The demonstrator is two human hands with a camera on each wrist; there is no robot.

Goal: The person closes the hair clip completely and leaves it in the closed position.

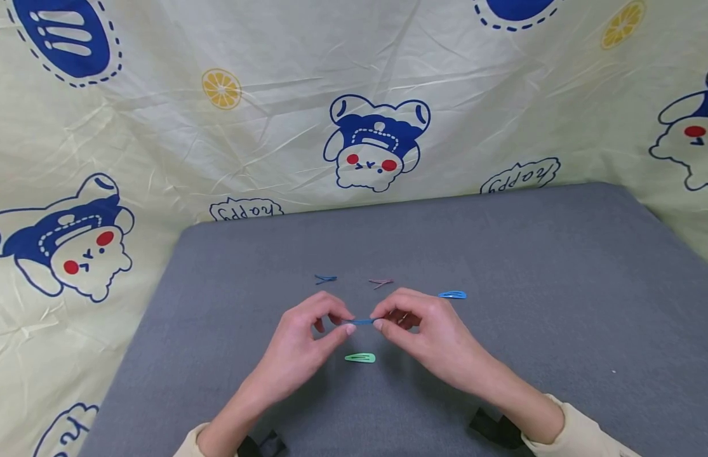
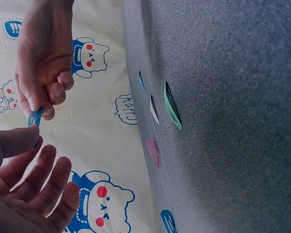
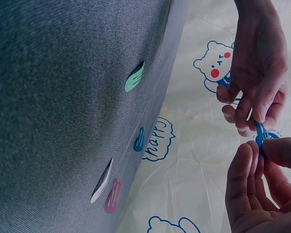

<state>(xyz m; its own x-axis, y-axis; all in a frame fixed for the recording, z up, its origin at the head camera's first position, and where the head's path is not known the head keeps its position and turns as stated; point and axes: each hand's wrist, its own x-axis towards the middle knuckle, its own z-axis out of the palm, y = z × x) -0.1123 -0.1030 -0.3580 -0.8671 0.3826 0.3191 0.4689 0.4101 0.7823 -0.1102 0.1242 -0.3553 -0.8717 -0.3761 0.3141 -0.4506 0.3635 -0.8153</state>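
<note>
A blue snap hair clip [image 1: 362, 322] is stretched level between both hands, above the grey table. My left hand [image 1: 305, 339] pinches one end between thumb and fingertips; my right hand [image 1: 430, 333] pinches the other end the same way. In the left wrist view the clip's middle shows between the two thumbs. A green hair clip [image 1: 360, 358] lies on the table just below the hands. Past the left hand's fingers is another blue clip [image 1: 326, 278], its prongs sprung apart, and a pink clip [image 1: 381, 283] lies behind the right hand, also sprung apart.
Beyond the right hand's knuckles lies one more blue clip [image 1: 453, 294]. A white clip [image 3: 102, 181] shows on the table in the wrist views, hidden in the head view. The grey cloth-covered table [image 1: 559, 285] ends at a printed curtain [image 1: 273, 146] behind and at the left.
</note>
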